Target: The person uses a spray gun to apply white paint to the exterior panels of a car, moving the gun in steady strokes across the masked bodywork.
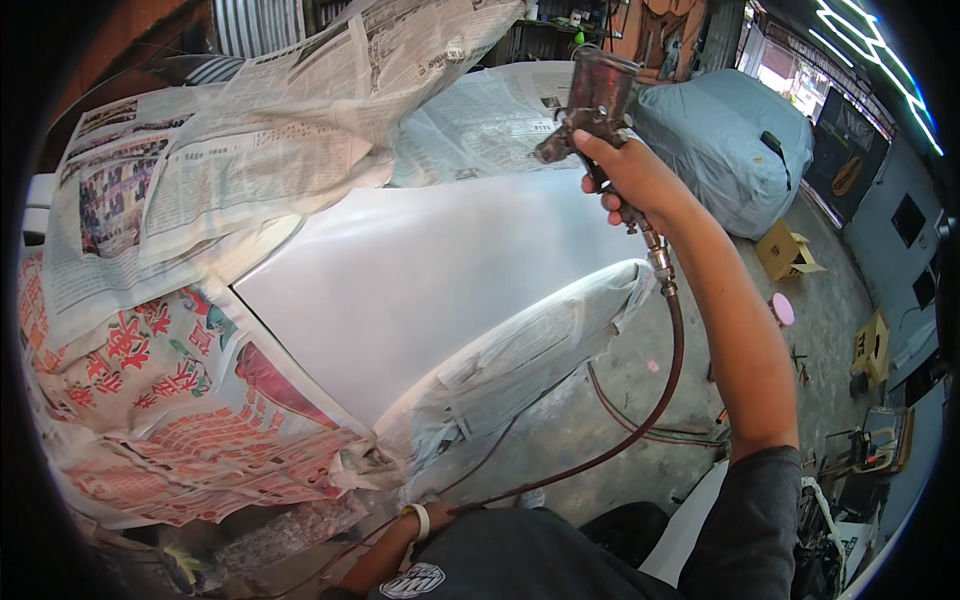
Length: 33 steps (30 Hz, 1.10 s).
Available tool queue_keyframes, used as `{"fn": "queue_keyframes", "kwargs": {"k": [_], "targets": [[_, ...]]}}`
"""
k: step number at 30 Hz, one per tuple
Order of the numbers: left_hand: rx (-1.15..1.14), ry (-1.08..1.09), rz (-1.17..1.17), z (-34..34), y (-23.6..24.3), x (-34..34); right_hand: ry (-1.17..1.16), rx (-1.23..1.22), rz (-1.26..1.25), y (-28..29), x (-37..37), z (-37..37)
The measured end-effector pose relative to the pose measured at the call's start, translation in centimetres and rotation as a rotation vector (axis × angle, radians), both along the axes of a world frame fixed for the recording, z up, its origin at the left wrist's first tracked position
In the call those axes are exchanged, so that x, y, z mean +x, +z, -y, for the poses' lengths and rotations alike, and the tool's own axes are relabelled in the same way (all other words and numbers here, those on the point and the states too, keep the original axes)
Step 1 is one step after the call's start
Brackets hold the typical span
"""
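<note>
My right hand (632, 180) is wrapped round the grip of a spray gun (590, 118), held up above the far right of a white car panel (430, 290). A dark cup (603, 80) sits on top of the gun, whose nozzle points left. From the grip's base a dark red air hose (672, 370) curves down towards me. Low by my body, my left hand (437, 513), with a pale band at the wrist, is closed on that hose; its fingers are partly hidden. Newspaper (190, 190) and printed red-and-white paper (150, 400) mask the car around the panel.
Masking paper and film (520, 340) cover a curved edge along the panel's near side. More hose (640, 428) lies on the concrete floor. At the right stand a grey-covered car (720, 140), cardboard boxes (785, 252) and a pink round object (782, 309).
</note>
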State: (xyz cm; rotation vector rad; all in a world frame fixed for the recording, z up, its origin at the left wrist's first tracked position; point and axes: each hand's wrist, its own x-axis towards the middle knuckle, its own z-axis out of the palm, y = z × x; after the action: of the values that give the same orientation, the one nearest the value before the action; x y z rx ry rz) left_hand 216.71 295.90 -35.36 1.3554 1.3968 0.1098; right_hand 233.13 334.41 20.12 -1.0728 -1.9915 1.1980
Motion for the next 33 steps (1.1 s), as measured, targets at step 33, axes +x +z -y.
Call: {"fn": "queue_keyframes", "kwargs": {"k": [33], "targets": [[0.122,0.258,-0.023,-2.3,6.3,3.1,-0.194,0.078,0.012,-3.2,11.0,-9.1]]}}
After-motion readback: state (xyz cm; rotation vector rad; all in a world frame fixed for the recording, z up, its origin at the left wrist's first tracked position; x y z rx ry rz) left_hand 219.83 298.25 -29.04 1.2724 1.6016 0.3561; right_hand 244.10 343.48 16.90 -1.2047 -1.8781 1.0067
